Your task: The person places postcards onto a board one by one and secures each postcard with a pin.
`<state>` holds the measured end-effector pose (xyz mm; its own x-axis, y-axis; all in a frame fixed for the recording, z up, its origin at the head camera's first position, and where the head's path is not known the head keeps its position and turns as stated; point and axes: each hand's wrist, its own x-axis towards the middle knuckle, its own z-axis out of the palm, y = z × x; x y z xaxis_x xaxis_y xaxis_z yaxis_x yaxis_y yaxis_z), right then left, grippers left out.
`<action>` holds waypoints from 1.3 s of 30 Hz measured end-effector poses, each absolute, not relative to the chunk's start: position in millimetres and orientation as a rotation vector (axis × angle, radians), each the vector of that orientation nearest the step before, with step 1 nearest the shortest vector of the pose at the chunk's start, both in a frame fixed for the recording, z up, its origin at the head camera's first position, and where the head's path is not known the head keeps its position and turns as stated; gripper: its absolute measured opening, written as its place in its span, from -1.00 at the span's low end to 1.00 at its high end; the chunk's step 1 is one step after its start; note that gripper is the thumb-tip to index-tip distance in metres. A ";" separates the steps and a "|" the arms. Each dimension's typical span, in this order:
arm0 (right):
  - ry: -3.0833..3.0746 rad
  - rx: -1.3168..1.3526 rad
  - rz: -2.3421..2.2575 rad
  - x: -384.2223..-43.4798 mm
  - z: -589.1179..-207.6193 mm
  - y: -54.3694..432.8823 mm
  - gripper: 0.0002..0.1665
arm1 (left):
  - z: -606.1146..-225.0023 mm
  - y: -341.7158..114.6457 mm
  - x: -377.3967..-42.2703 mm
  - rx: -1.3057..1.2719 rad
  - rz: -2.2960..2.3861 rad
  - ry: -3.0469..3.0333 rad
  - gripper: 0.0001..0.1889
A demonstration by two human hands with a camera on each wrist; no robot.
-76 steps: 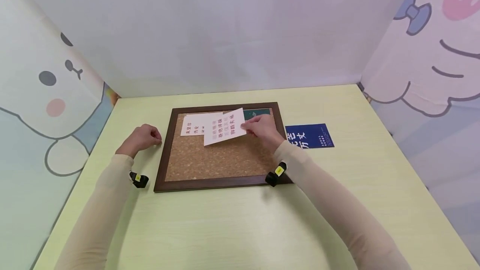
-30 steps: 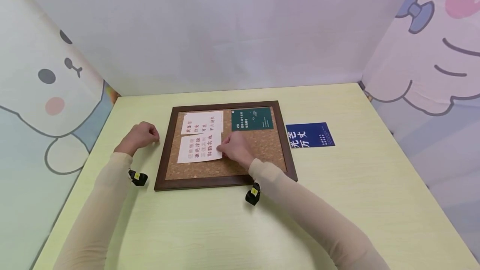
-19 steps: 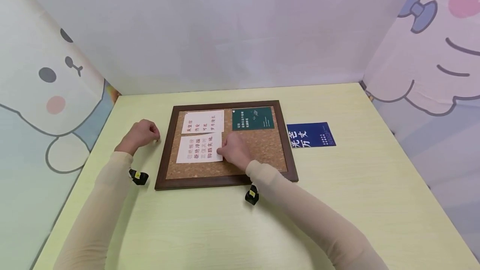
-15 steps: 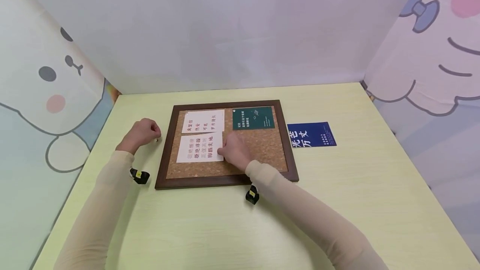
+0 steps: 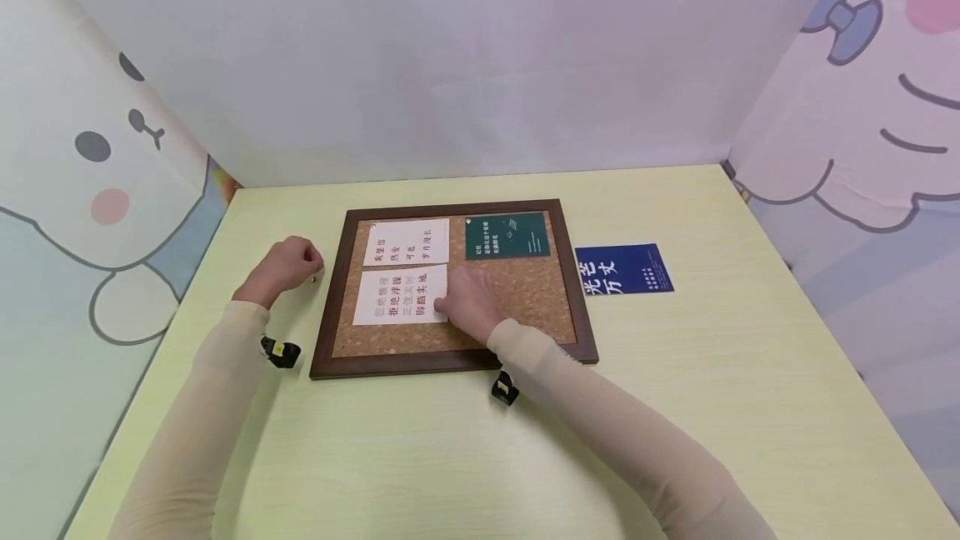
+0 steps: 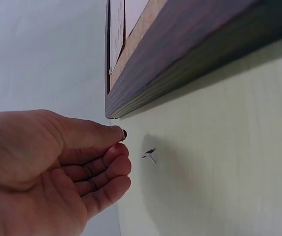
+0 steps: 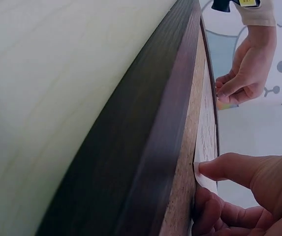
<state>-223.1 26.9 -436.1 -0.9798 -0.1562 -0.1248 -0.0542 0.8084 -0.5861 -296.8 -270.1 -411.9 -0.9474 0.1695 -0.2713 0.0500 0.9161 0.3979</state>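
Note:
My left hand (image 5: pixel 283 265) is beside the board's left edge, low over the table. In the left wrist view its thumb and index finger pinch a small thumbtack (image 6: pixel 124 134), mostly hidden by the fingertips. Another thumbtack (image 6: pixel 149 154) lies on the table just beyond those fingers. On the cork board (image 5: pixel 517 298), my right hand (image 5: pixel 472 302) pinches the right edge of a white card (image 5: pixel 375 302) with printed characters. That card lies at the lower left of the cork, and its held edge curls up slightly in the right wrist view.
Above it on the cork are another white card (image 5: pixel 405 244) and a dark green card (image 5: pixel 525 244), each with a tack at its top left corner. A blue card (image 5: pixel 637 269) lies on the table by the right side of the brown frame (image 5: pixel 420 365).
My right hand has brought the white card left and down from over the upper cards onto the lower-left cork, uncovering the green card. My left hand has barely moved.

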 end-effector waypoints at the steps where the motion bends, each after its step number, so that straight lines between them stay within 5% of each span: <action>1: 2.826 -0.165 -0.908 -222.9 -436.0 26.8 -0.89 | -411.7 -270.2 -296.7 0.164 0.568 2.773 -0.82; 39: 3.080 -0.324 -0.499 -223.2 -438.4 31.0 -0.54 | -401.2 -239.2 -288.9 0.370 0.573 2.730 -0.82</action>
